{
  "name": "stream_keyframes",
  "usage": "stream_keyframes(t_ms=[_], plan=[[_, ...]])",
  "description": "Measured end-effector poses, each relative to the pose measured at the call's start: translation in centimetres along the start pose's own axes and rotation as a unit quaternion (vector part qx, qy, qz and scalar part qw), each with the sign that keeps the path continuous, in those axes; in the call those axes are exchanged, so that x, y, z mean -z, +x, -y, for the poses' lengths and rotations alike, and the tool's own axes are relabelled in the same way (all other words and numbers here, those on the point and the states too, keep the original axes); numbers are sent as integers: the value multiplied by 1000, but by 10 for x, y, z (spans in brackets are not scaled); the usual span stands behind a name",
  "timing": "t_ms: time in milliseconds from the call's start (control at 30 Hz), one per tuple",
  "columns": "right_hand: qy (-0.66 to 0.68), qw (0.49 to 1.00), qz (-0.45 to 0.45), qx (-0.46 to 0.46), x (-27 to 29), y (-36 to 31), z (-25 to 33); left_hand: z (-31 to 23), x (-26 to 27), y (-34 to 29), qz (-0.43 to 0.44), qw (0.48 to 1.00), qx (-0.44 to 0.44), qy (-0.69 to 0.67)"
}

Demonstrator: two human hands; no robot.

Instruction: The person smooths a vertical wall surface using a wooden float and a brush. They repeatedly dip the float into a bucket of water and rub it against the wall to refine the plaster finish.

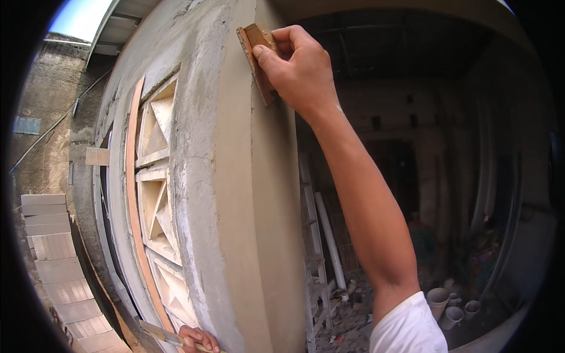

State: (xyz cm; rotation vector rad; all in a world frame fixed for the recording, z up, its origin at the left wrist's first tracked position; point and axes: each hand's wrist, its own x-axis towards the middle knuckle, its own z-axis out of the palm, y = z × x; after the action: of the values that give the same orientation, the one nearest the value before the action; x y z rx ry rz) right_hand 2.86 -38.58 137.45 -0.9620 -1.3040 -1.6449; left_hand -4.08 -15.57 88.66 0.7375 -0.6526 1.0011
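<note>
My right hand (297, 73) is raised high at the corner of a plastered wall edge (253, 194). It grips a small wooden float (250, 56) by its block handle, thumb on the near side. The float's board lies against the smooth, damp-looking plaster near the corner. Low in the view, my left hand (199, 339) has its fingers wrapped round a long, pale wooden-handled tool (160, 333). The tool points left across the foot of the openwork blocks; its kind cannot be made out.
Cream ventilation blocks (159, 206) with triangular recesses sit left of the plaster, beside a wooden strip (134, 176). Stacked tiles or bricks (59, 265) stand far left. Inside the dark room are a ladder (315, 253), a white pipe (331, 241), rubble and several buckets (437, 301).
</note>
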Motion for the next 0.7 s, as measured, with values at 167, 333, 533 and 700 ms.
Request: stream_keyframes(t_ms=[167,333,533,700], plan=[[-68,987,145,7,57,-181,-1,-15,6,-1,-4,999,7,36],[5,998,29,-63,55,-91,6,-10,-5,2,-6,999,-6,36],[-32,998,62,6,21,-73,14,1,6,5,10,999,-19,26],[-90,983,160,22,83,-219,-1,3,12,8,25,981,-111,158]])
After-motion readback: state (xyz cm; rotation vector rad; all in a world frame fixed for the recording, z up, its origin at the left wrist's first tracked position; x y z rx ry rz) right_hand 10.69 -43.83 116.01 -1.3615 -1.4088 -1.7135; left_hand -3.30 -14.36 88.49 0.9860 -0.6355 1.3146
